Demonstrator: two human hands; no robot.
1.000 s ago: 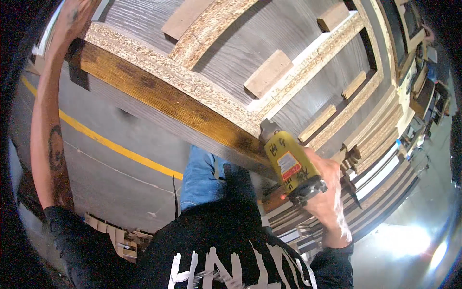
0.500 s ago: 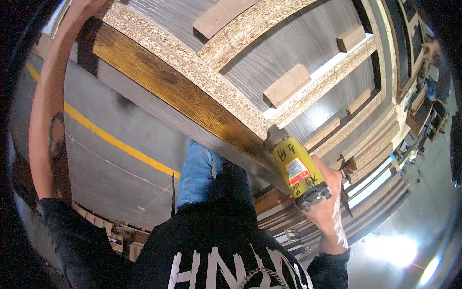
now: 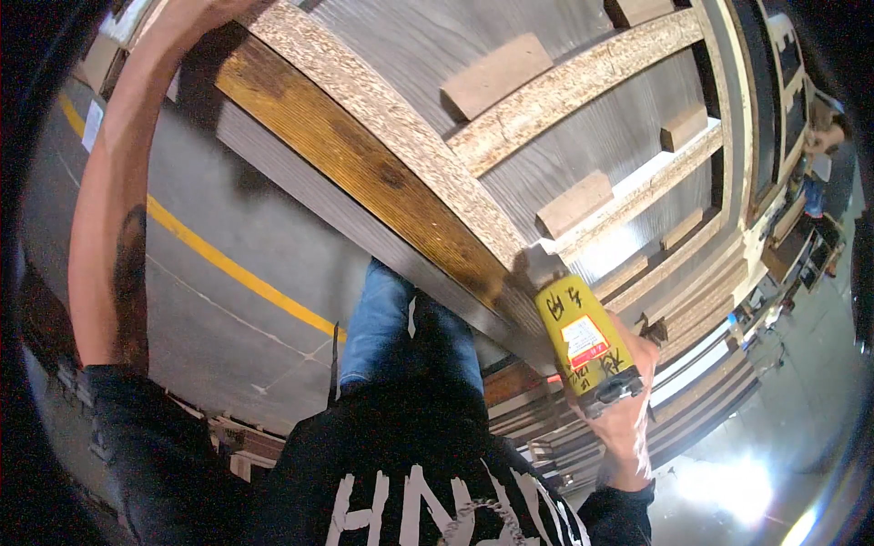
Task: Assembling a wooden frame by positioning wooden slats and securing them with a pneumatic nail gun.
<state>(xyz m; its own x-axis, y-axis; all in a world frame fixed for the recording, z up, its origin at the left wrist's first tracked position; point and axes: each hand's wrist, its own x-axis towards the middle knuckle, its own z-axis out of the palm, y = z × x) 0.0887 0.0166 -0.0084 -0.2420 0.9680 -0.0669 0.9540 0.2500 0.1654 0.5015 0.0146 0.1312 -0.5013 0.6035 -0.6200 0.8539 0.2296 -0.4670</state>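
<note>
My right hand [image 3: 628,359] is wrapped round a yellow nail gun [image 3: 579,335] with a black end cap. The gun's metal nose [image 3: 541,264] is at the corner where a particleboard strip [image 3: 401,123] meets a crosspiece [image 3: 642,187]; whether it touches cannot be told. A brown wood-grain edge strip [image 3: 364,173] runs alongside that particleboard strip, facing me. At the far upper left, my left hand [image 3: 214,11] rests at the other end of the frame, its fingers mostly cut off by the picture's edge.
Small wooden blocks [image 3: 575,205] stand against the crosspieces on a grey wood-grain panel [image 3: 401,50]. Stacked boards [image 3: 701,387] lie to the right. A yellow line [image 3: 237,268] crosses the grey floor at left. Another person [image 3: 827,132] is at the far right.
The frame and panel have shifted right and slightly down in view. The nail gun, still in my right hand, sits a little further right and lower. My left arm appears slightly further right.
</note>
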